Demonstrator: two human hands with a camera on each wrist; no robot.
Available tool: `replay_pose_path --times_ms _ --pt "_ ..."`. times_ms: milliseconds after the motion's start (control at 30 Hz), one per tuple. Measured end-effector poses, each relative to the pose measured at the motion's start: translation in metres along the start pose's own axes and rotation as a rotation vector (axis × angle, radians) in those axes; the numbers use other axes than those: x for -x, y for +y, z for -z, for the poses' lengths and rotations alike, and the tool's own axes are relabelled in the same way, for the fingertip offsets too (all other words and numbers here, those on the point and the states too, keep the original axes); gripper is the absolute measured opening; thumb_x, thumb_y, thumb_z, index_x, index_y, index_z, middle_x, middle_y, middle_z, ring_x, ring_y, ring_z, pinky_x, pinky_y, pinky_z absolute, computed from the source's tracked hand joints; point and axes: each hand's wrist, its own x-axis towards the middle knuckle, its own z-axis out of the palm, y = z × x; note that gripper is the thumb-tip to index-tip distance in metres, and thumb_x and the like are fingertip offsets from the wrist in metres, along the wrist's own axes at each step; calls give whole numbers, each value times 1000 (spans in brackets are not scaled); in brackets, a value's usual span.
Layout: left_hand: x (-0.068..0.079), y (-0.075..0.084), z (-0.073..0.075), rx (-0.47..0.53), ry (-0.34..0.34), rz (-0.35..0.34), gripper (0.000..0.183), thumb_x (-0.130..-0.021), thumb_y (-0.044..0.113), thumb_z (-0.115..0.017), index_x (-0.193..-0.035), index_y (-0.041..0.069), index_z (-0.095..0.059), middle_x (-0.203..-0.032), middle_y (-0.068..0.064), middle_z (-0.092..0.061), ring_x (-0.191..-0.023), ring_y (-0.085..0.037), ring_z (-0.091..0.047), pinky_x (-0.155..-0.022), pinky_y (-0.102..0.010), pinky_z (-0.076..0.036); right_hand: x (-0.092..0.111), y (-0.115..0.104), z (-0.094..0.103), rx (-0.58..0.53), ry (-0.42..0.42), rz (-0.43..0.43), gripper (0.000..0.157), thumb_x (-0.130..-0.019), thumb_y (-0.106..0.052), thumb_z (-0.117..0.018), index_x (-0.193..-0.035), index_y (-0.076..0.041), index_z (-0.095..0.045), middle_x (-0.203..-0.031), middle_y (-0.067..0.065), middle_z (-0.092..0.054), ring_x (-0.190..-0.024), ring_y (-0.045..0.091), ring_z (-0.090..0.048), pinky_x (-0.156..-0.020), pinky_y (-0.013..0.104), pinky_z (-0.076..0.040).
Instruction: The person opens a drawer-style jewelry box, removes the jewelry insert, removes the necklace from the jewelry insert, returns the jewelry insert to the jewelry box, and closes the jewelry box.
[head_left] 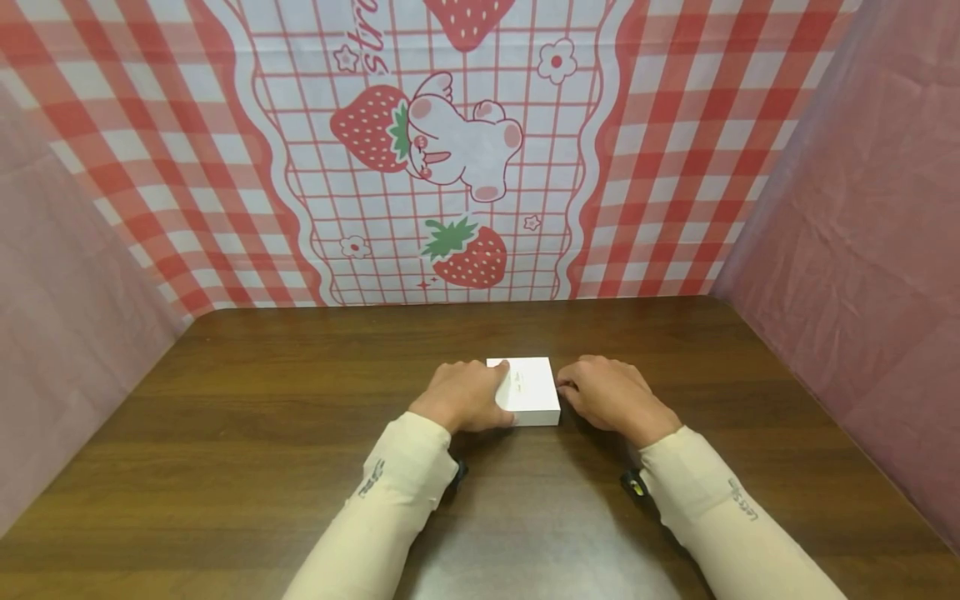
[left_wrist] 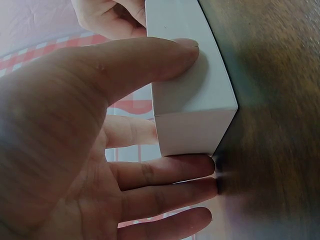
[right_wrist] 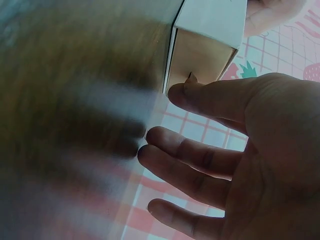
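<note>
A small white drawer box point(head_left: 529, 385) with faint gold lettering lies on the brown table. My left hand point(head_left: 467, 396) grips its left end, the thumb point(left_wrist: 175, 57) flat on the near side and the index finger across the top. The other left fingers extend past the end face. At the box's right end my right hand point(head_left: 606, 390) brings thumb and index finger together against the tan inner drawer point(right_wrist: 197, 57), which sits inside the white sleeve. Whatever small part they pinch is hidden. The remaining right fingers point(right_wrist: 185, 175) stay loosely spread near the tabletop.
Wood-grain table point(head_left: 262, 433) lies all around the box. Behind it hangs a red-and-white checked cloth point(head_left: 675, 167) with strawberry prints, and pink cloths point(head_left: 862, 250) hang at both sides.
</note>
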Motion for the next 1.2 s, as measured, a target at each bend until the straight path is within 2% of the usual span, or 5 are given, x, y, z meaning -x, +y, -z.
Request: replay_pose_path --times_ms 533,1200 --pt "1 0 0 5 5 6 83 -84 55 -73 -152 16 -46 -128 -10 -65 -100 -25 -64 -83 -44 -50 1 1 3 -19 -32 -24 9 -95 -18 -67 -92 -23 -74 -83 -3 -62 -80 20 -59 -61 46 -49" --pt "0 1 -1 1 18 -6 80 -84 53 -73 -149 15 -49 -122 -10 -67 -94 -25 -64 -78 -43 -50 2 2 2 -15 -10 -10 10 -94 -18 -66 -90 -24 -73 -82 -3 -62 -80 21 -60 -57 45 -48"
